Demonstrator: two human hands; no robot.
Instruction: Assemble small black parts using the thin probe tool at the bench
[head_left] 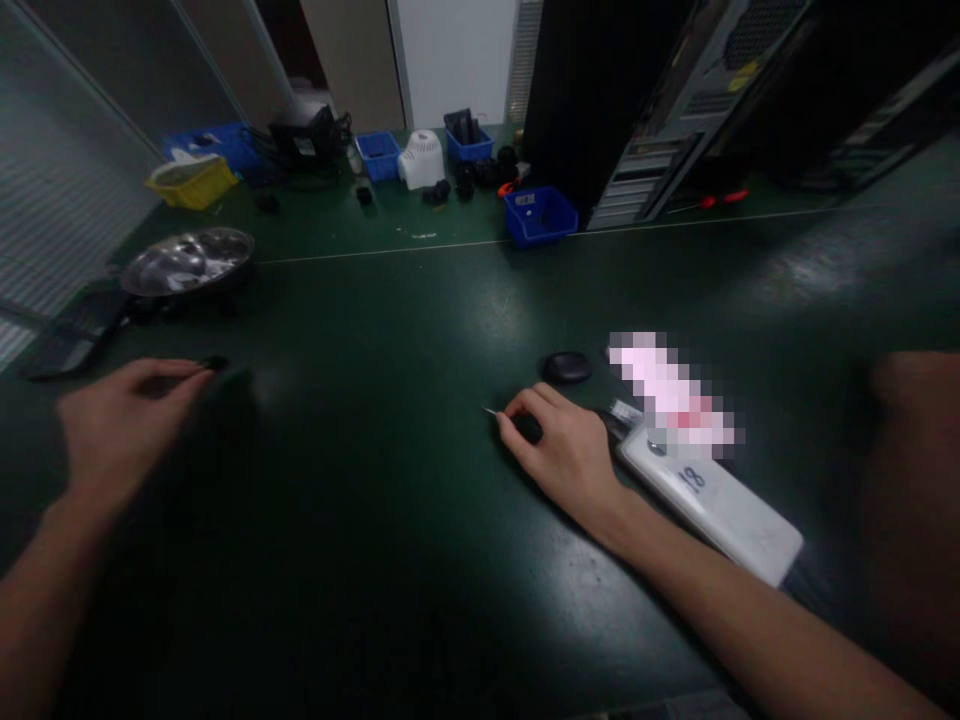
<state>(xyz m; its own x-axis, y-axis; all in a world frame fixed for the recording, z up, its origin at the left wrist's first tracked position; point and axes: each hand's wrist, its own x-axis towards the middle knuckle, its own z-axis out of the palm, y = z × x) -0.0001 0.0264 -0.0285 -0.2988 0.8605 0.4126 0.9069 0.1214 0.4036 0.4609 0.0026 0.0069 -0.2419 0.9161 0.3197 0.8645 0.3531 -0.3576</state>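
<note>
My left hand (pixel 135 420) is raised over the left side of the green table, thumb and fingertips pinched on a small black piece (pixel 215 363). What kind of piece it is I cannot make out. Near the middle, my right hand (pixel 562 440) rests low at the table with its fingers curled round a small black tool (pixel 528 428). A thin pale tip (pixel 489 410) pokes out past the fingertips; most of the tool is hidden. Just behind that hand lies a black computer mouse (pixel 568 367). A white power bank (pixel 712 500) marked 18 lies beside my right forearm.
A shiny metal bowl (pixel 189 262) stands at the left, near a dark flat device (pixel 75 335). Along the back are a yellow bin (pixel 193 183), blue bins (pixel 541 215), and a white housing (pixel 424 160). Dark equipment (pixel 600 100) rises behind. A blurred body part (pixel 915 500) shows at right.
</note>
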